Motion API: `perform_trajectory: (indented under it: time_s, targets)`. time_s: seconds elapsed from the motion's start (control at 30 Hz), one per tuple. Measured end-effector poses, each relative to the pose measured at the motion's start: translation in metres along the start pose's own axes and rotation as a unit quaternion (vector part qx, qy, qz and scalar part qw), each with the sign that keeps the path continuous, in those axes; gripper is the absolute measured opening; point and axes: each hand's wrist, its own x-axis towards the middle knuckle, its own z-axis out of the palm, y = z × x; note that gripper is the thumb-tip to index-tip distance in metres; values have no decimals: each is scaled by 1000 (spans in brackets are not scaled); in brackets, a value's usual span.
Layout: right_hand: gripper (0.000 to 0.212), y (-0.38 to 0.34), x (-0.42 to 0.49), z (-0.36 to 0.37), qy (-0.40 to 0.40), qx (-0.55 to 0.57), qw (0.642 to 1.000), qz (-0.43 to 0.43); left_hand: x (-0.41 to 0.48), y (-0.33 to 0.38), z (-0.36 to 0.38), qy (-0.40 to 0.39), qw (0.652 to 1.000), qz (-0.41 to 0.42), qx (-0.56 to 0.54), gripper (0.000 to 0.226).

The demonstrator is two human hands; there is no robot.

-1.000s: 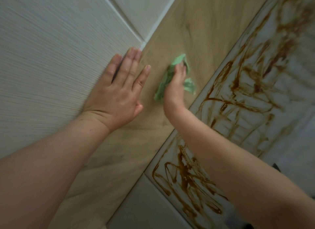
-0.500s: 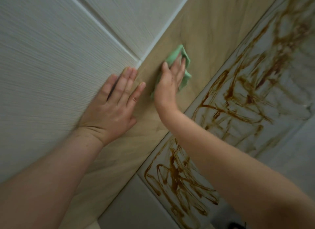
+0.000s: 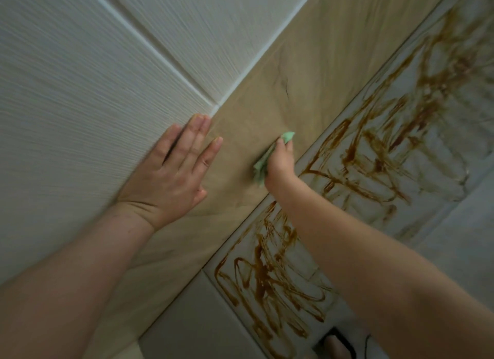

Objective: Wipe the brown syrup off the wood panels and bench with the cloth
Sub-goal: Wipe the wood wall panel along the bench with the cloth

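A light wood panel (image 3: 267, 99) runs diagonally through the middle of the view. My right hand (image 3: 280, 163) grips a crumpled green cloth (image 3: 260, 167) and presses it on the panel near its lower edge. My left hand (image 3: 173, 171) lies flat with straight fingers, half on the white textured wall (image 3: 80, 104), half on the wood. To the right, the pale bench surface (image 3: 441, 150) is covered in scribbles of brown syrup (image 3: 355, 150). More brown syrup (image 3: 262, 273) shows on the bench under my right forearm.
White wall panels with a raised joint (image 3: 165, 61) fill the upper left. A plain grey surface (image 3: 195, 321) lies at the bottom middle, and a small dark object (image 3: 332, 341) sits at the bottom edge.
My right hand has drawn the cloth down the wood panel toward the bench edge and bunched it. My left hand stays flat against the wall; the view shifted a little.
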Motion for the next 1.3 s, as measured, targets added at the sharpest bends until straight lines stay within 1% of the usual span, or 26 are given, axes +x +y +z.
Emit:
perform_trajectory:
  time_s: [0.07,0.13,0.17,0.23,0.3,0.4,0.43,0.47,0.5,0.57,0.63,0.67,0.7,0.73,0.8,0.83,0.97,1.03,1.1,1.13,1.17,1.2,1.23,1.27,1.3]
  targets:
    - [47,12,-30,-5,-41,29,999,19,0,0,1,11,1000,-4,-11,82]
    - [41,7,-58,-18,-99,73,991,53,-1,1,2,23,1000,-5,-8,82]
    - [39,-4,-74,-27,-130,76,987,63,0,1,1,27,1000,-10,-3,82]
    - [42,-24,-103,-48,-175,67,977,101,-1,1,2,21,1000,-17,-10,82]
    - [48,-40,-125,-65,-208,41,969,128,0,-1,1,-9,999,-22,-24,86]
    - [46,-63,-162,-78,-204,-5,973,109,0,-2,-14,-91,993,-21,-68,94]
    - [46,-68,-175,-79,-203,-19,974,96,-1,-1,-22,-115,987,-25,-107,93]
    - [47,-73,-191,-80,-208,-34,974,84,-4,0,-33,-124,977,-35,-168,88]
    - [49,-76,-201,-81,-211,-46,973,77,-4,2,-45,-126,961,-42,-241,81]
    - [52,-78,-223,-80,-212,-87,971,62,-12,5,-72,-112,909,-73,-395,65]
    - [52,-77,-250,-73,-221,-106,968,48,-29,7,-94,-67,831,-135,-535,40]
    - [50,-77,-259,-69,-221,-114,968,43,-35,7,-103,-60,790,-170,-586,27]
    - [48,-76,-267,-64,-224,-122,966,40,-40,6,-109,-53,757,-198,-620,16]
    - [47,-76,-276,-58,-226,-129,965,34,-46,2,-114,-40,733,-219,-643,12]
    - [45,-76,-293,-46,-237,-141,961,26,-61,-8,-121,4,699,-247,-671,20]
    - [44,-77,-306,-40,-248,-153,956,24,-70,-15,-127,30,694,-245,-676,27]
    - [48,-80,-330,-18,-292,-170,941,31,-80,-28,-143,98,699,-185,-684,58]
    - [55,-83,-335,-11,-314,-173,933,41,-83,-25,-149,99,702,-180,-682,71]
    - [55,-95,-336,-7,-342,-202,916,55,-85,-20,-155,95,698,-209,-678,80]
    - [50,-101,-337,-7,-357,-215,907,55,-87,-17,-158,94,688,-231,-681,80]
    - [47,-108,-339,-5,-374,-237,895,55,-89,-17,-165,97,677,-261,-681,75]
    - [45,-115,-338,-4,-385,-254,886,49,-89,-19,-170,105,671,-285,-676,65]
    - [41,-120,-339,-4,-391,-268,879,43,-90,-21,-173,119,673,-300,-666,52]
    - [40,-127,-339,-4,-404,-280,870,46,-88,-24,-177,132,682,-313,-647,38]
    - [44,-133,-339,-5,-413,-286,863,51,-86,-28,-180,139,684,-327,-637,27]
